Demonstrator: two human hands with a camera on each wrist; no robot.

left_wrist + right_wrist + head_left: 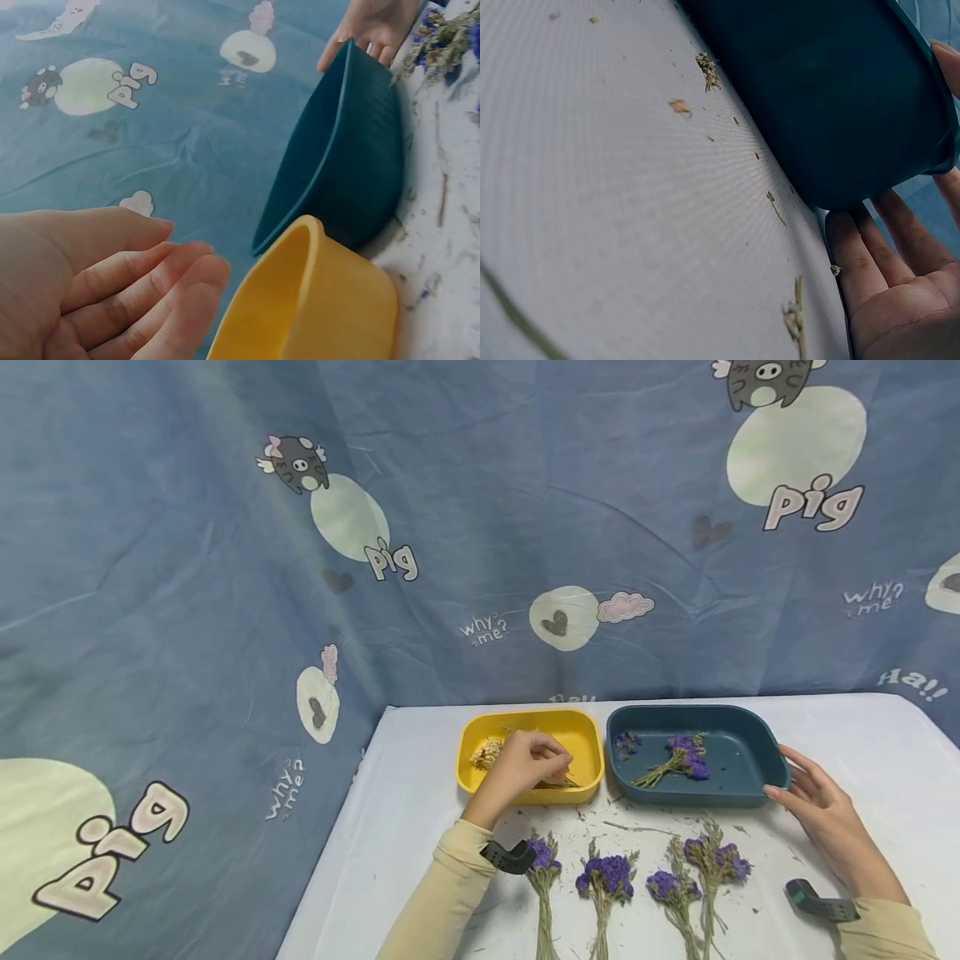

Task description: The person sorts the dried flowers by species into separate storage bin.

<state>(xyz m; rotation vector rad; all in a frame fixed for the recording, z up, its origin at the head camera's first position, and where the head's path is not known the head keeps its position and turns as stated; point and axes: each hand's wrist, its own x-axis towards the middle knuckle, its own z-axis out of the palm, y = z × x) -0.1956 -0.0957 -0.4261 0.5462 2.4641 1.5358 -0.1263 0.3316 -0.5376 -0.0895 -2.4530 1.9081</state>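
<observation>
My left hand hovers over the yellow box, its fingers loosely bent. In the left wrist view nothing shows between the thumb and the fingers. Under and beside this hand lie pale dried flowers with thin stems inside the box. My right hand holds the right end of the dark teal box, thumb at the near corner and fingers against the end wall. A bunch of purple dried flowers and a small loose purple piece lie in that box.
Several purple dried bunches lie on the white table before the boxes, stems toward me. Loose stem bits and crumbs are scattered around them. A blue printed cloth hangs behind and at the left.
</observation>
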